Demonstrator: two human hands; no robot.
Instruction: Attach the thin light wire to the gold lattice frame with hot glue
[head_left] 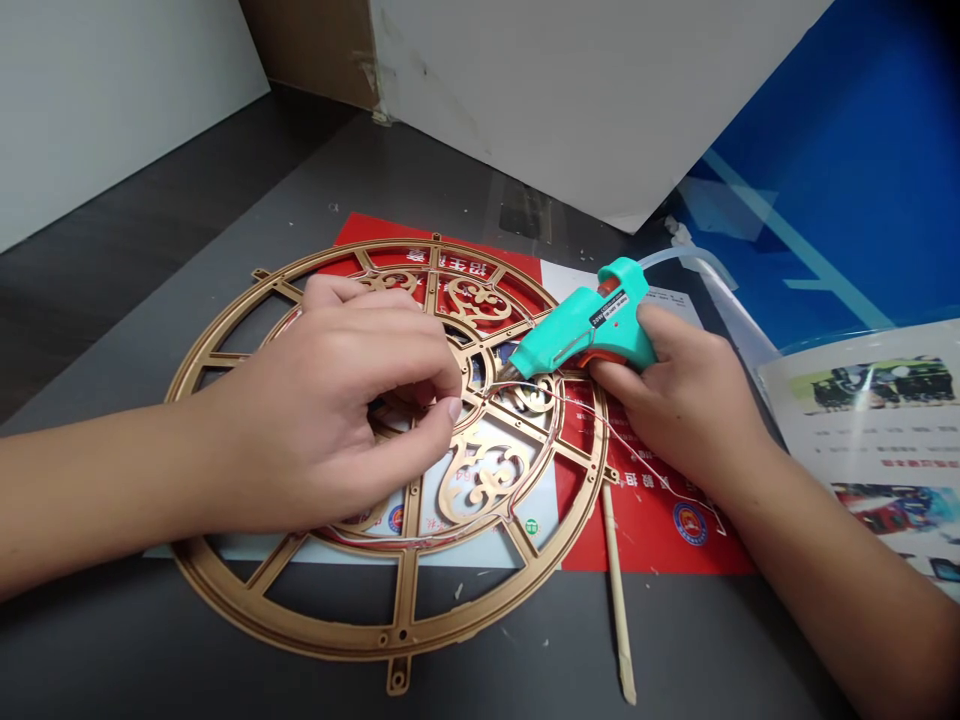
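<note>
A round gold-coloured openwork frame (345,640) with spokes and scroll ornaments lies flat before me. My left hand (352,410) reaches over its left half, thumb and forefinger pinched at the inner ring on a thin red-and-white wire (589,402). The fingertips partly hide the pinched spot. In my right hand (682,400) is a turquoise hot glue gun (577,320), gripped by its handle with fingers around the orange trigger. Its metal nozzle points down and left at the inner ring, close to the wire and just right of my left fingertips.
Under the frame are red and white printed sheets (652,500) on a dark grey table (525,650). A pale wooden stick (619,600) lies by the frame's lower right rim. White panels (525,90) stand behind, and a printed page (870,430) lies at the right.
</note>
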